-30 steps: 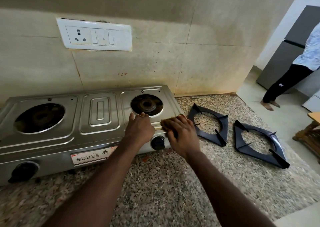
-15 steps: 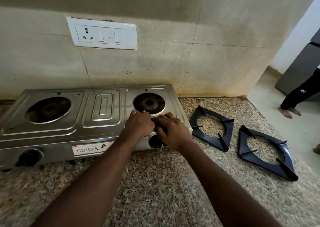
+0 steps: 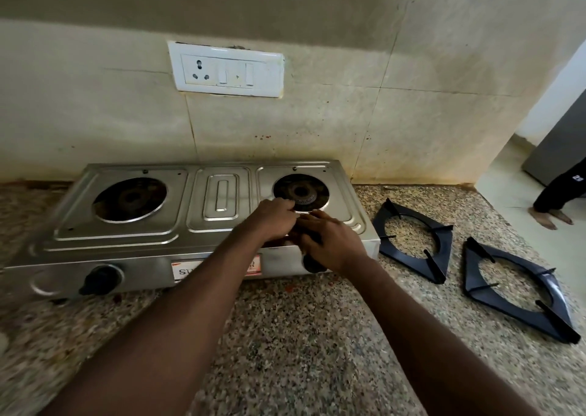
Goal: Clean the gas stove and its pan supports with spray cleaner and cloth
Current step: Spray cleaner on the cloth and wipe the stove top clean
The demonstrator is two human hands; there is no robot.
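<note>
The steel two-burner gas stove (image 3: pixel 152 225) stands on the granite counter against the wall, with both burners bare. Its two dark blue pan supports lie on the counter to the right, one nearer the stove (image 3: pixel 412 241) and one further right (image 3: pixel 520 292). My left hand (image 3: pixel 272 222) sits at the front rim of the right burner (image 3: pixel 301 193), fingers curled down; what they hold, if anything, is hidden. My right hand (image 3: pixel 333 241) lies beside it on the stove's front right edge, fingers fairly straight, partly covering the right knob (image 3: pixel 312 266). No cloth or spray bottle is in view.
The left knob (image 3: pixel 100 279) faces me on the stove front. A white socket and switch plate (image 3: pixel 226 70) is on the stained tiled wall. The counter ends at the right; beyond it another person's leg and bare foot (image 3: pixel 551 216) stand on the floor near a grey appliance.
Both hands have drawn closer together and slid slightly toward the right burner's front rim. My view has shifted left, so the person at the right is mostly out of frame.
</note>
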